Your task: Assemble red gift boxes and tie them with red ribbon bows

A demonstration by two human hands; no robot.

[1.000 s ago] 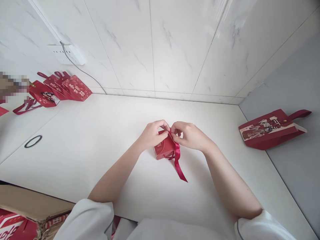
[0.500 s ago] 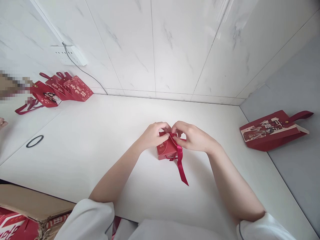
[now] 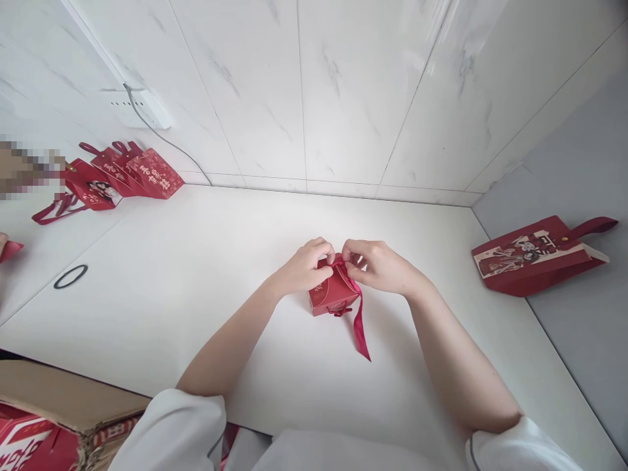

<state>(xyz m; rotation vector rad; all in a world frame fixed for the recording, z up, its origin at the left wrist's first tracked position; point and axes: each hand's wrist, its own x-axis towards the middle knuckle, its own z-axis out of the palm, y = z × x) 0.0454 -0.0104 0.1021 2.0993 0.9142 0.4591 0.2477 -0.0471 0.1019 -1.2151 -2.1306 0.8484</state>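
A small red gift box [image 3: 332,296] stands on the white table [image 3: 196,281] in the middle of the view. A dark red ribbon [image 3: 360,324] hangs from its top down its right side and trails toward me. My left hand [image 3: 303,267] rests on the box's upper left, its fingers pinched on the ribbon at the top. My right hand [image 3: 375,265] meets it from the right, its fingers also pinched on the ribbon there. The knot itself is hidden by my fingers.
A flat red box with a strap [image 3: 537,255] lies on the grey surface at right. Several red boxes [image 3: 122,176] stand at the back left by the wall socket [image 3: 140,108]. A black ring [image 3: 70,276] lies at left. A cardboard carton [image 3: 53,418] is at bottom left. Another person's fingertip with a red piece [image 3: 7,248] shows at the left edge.
The box has turned slightly and its front face shows more. My fingers have shifted on the ribbon at the top, and the loose tail has swung a little right.
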